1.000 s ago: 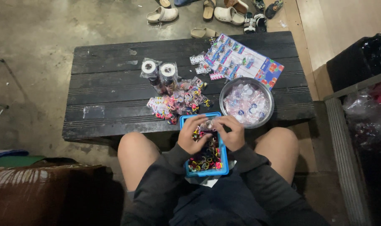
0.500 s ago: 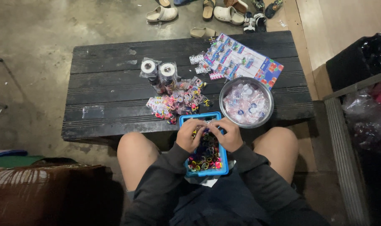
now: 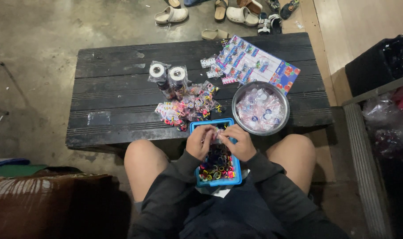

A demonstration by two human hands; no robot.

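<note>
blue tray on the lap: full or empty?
Close to full. The blue tray holds a dense heap of coloured hair ties below both hands; the part under the hands is hidden.

From my feed I see a bare grey concrete floor (image 3: 42,57), stained and dull under dim light. A low black slatted wooden table (image 3: 117,93) stands in the middle. Beyond its far edge, sandals (image 3: 171,15) and slippers (image 3: 242,14) lie scattered on the floor. To the right runs a pale wooden platform (image 3: 356,26). At lower left a brown cushion (image 3: 46,203) sits beside a blue mat (image 3: 2,163).
</note>
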